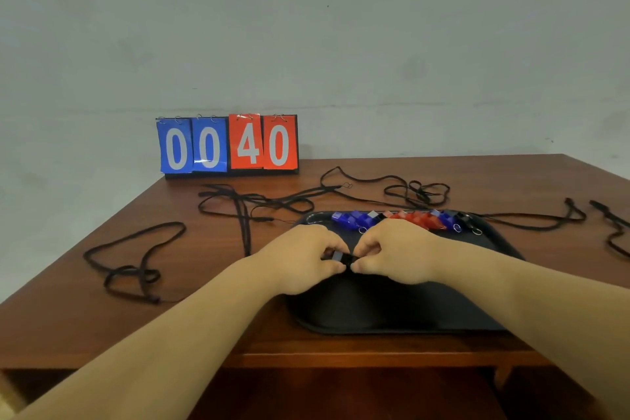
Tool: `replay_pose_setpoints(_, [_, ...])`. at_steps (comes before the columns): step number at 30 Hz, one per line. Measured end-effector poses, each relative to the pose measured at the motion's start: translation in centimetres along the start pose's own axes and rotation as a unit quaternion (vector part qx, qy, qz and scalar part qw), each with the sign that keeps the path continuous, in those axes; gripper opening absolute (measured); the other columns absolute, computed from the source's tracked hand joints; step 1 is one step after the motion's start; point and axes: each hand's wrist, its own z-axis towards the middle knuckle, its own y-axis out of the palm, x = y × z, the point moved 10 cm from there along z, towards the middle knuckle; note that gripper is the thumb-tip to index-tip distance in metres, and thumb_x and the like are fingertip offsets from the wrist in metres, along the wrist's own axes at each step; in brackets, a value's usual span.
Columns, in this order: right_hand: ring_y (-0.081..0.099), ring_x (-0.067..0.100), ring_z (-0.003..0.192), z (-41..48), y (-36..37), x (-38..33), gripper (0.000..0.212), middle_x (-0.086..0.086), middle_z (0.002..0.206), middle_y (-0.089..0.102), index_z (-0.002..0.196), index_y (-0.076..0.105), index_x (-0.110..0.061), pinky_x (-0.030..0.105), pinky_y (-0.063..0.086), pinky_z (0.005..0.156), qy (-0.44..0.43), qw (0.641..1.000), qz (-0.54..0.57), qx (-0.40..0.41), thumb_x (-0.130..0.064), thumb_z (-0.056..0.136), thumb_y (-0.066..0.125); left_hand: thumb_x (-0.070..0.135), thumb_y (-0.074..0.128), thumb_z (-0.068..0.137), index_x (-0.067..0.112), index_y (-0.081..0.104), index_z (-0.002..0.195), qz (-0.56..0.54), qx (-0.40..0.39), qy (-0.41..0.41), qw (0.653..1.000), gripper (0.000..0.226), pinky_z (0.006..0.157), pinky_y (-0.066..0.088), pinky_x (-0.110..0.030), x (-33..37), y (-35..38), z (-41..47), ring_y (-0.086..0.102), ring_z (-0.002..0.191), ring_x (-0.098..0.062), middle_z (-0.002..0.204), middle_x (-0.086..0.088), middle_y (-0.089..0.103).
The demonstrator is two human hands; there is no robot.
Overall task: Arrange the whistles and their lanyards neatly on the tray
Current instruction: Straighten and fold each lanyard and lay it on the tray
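A black tray (381,314) lies on the wooden table in front of me. Along its far edge runs a row of whistles: blue ones (351,219), red ones (414,219) and a black one (465,220) at the right end. Above the tray's middle, my left hand (300,259) and my right hand (395,254) meet, and both pinch a small black whistle (341,257) between their fingertips. Black lanyards lie loose on the table, one to the left (136,259) and a tangle (252,204) behind the tray.
A flip scoreboard (227,145) reading 00 and 40 stands at the table's back against the wall. More black lanyards (417,191) lie behind the tray, and others (559,218) trail off its right side. The table's front edge (341,356) is just below the tray.
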Motion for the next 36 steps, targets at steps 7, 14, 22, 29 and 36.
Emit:
replay_pose_setpoints(7, [0.066, 0.003, 0.086, 0.3, -0.4, 0.2, 0.023, -0.013, 0.091, 0.069, 0.107, 0.069, -0.032, 0.031, 0.059, 0.085, -0.008, 0.997, -0.039, 0.060, -0.040, 0.087, 0.076, 0.036, 0.069, 0.095, 0.035, 0.064, 0.127, -0.008, 0.022, -0.018, 1.000, 0.033, 0.095, 0.053, -0.033, -1.8, -0.5, 1.3, 0.060, 0.102, -0.006, 0.115, 0.014, 0.062])
replay_pose_setpoints(14, [0.055, 0.008, 0.102, 2.6, -1.8, 0.4, 0.024, -0.011, 0.114, 0.059, 0.105, 0.070, -0.036, 0.026, 0.049, 0.088, -0.001, 0.991, -0.095, 0.098, -0.047, 0.085, 0.076, 0.039, 0.070, 0.093, 0.036, 0.067, 0.123, 0.026, 0.039, -0.038, 0.998, 0.030, 0.098, 0.051, -0.036, -4.1, -1.6, 3.3, 0.056, 0.110, -0.012, 0.121, 0.010, 0.056])
replay_pose_setpoints(22, [0.050, 0.020, 0.116, 6.0, -3.1, 0.9, 0.037, -0.006, 0.128, 0.055, 0.106, 0.064, -0.037, 0.039, 0.051, 0.095, 0.025, 0.980, -0.138, 0.143, -0.056, 0.078, 0.078, 0.041, 0.070, 0.093, 0.033, 0.067, 0.126, 0.054, 0.076, -0.060, 0.994, 0.035, 0.101, 0.051, -0.042, -6.1, -2.8, 5.2, 0.052, 0.118, -0.017, 0.131, 0.005, 0.054])
replay_pose_setpoints(29, [0.049, 0.021, 0.124, 7.6, -3.1, 1.8, 0.054, -0.005, 0.135, 0.054, 0.123, 0.057, -0.034, 0.041, 0.048, 0.100, 0.043, 0.985, -0.103, 0.134, -0.054, 0.078, 0.079, 0.038, 0.071, 0.092, 0.034, 0.059, 0.133, -0.018, 0.117, -0.099, 0.988, 0.043, 0.103, 0.049, -0.036, -7.9, -2.4, 5.3, 0.054, 0.120, -0.013, 0.133, 0.007, 0.058])
replay_pose_setpoints(36, [0.049, 0.022, 0.128, 8.3, -2.8, 2.3, 0.065, -0.004, 0.139, 0.055, 0.136, 0.055, -0.034, 0.044, 0.049, 0.103, 0.051, 0.987, -0.094, 0.124, -0.059, 0.080, 0.074, 0.038, 0.066, 0.097, 0.033, 0.054, 0.144, -0.044, 0.126, -0.122, 0.984, 0.049, 0.109, 0.047, -0.039, -8.6, -1.8, 5.5, 0.056, 0.129, -0.014, 0.144, 0.008, 0.059])
